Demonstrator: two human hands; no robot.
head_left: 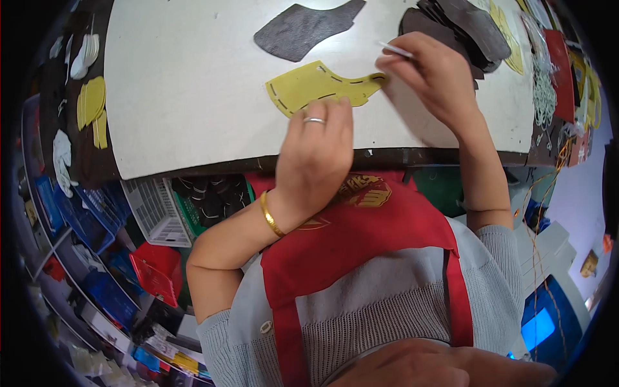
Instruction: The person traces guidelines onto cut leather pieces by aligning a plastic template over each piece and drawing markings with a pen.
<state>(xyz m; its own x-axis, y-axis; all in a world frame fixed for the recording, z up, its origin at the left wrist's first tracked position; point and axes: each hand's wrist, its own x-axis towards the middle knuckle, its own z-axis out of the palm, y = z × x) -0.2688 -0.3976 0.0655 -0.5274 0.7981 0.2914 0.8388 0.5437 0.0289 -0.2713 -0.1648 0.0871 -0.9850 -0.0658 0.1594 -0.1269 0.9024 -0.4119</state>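
A yellow pattern template with dark slots along its edges lies on the white table near its front edge. My left hand, with a ring and a gold bangle, presses its lower edge down with bent fingers held together. My right hand is closed around a slim silver-white pen just above the template's narrow right tip. That tip looks slightly curled. Beyond the template a dark leather piece of similar outline lies flat. A stack of dark leather pieces rests behind my right hand, which partly covers it.
More yellow templates lie at the left edge and far right. A bundle of pale cord sits beside a red box. Below the table's front edge stand a white crate and a red bin.
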